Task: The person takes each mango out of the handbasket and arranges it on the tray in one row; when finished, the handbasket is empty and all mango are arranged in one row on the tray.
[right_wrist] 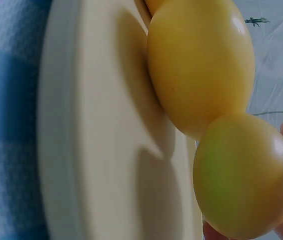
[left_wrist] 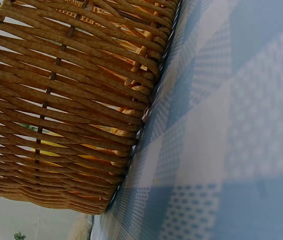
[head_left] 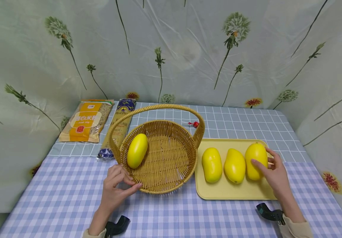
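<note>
My left hand (head_left: pixel 115 185) grips the near left rim of a round wicker basket (head_left: pixel 171 162) with a tall arched handle. One yellow mango (head_left: pixel 137 151) lies inside against the basket's left wall. To the right, a yellow tray (head_left: pixel 218 195) bears a row of three more mangoes. My right hand (head_left: pixel 278 175) holds the rightmost mango (head_left: pixel 255 161) between thumb and fingers; the right wrist view shows this mango (right_wrist: pixel 246 175) with fingertips at its sides. Beside it are the middle mango (head_left: pixel 235 166) and the left one (head_left: pixel 211 165). Woven basket side (left_wrist: pixel 56 110) fills much of the left wrist view.
Behind the basket's left side lie an orange-labelled bag of grain-like food (head_left: pixel 86 120) and a long blue-and-gold packet (head_left: pixel 118 127). A small red wrapped candy (head_left: pixel 194 124) sits behind the handle's right end. Checked cloth (head_left: pixel 171 218) covers the table; a floral curtain hangs behind.
</note>
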A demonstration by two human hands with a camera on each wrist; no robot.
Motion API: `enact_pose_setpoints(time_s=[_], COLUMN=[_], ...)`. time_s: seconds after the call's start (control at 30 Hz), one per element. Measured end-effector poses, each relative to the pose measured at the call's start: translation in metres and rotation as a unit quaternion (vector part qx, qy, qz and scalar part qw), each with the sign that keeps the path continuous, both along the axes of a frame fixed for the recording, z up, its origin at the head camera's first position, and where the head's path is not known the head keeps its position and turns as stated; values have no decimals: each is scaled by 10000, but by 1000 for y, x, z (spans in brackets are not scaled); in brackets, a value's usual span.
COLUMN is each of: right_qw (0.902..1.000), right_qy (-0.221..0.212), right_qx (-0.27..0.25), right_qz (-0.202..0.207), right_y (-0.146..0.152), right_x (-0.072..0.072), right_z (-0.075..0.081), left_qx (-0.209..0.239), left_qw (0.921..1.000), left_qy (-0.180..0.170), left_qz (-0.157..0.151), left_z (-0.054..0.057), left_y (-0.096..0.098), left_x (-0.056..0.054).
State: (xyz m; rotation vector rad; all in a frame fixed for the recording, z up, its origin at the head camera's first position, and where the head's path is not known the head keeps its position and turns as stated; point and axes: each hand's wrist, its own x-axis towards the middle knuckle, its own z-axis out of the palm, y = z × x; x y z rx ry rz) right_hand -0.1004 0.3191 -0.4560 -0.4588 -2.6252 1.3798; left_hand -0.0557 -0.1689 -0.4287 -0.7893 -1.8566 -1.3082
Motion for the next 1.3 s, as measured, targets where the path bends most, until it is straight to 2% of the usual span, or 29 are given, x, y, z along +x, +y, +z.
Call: enact_pose_setpoints(time_s=[0.1,0.2,0.43,0.53,0.93,1.17,1.3], right_qw=[10000,9997,9969,9957,9897,9896,9878], right_qy=[-22,-191,-666,-767,-988,-901,-1015], right_qx=[28,24,-56,38,271,400,337], right_qz=[90,135,418,517,1003,1048,1131], right_y=[5,3,-16,-19,-16,-4,-7], right_x=[0,1,11,13,9,2,3], right_z=[-6,-3,29,34,32,13,19], left_qx=[-5,-7,11,15,-3,-30,-39], left_qw=[10000,10000,10000,10000,10000,10000,10000], left_qy=[12,21,40,45,52,-5,-31], left_qz=[2,6,-2,-4,18,56,70], left_z=[0,0,0,0,1,1,1], left_y=[0,0,1,1,1,1,1], left_x=[0,0,0,0,0,0,0])
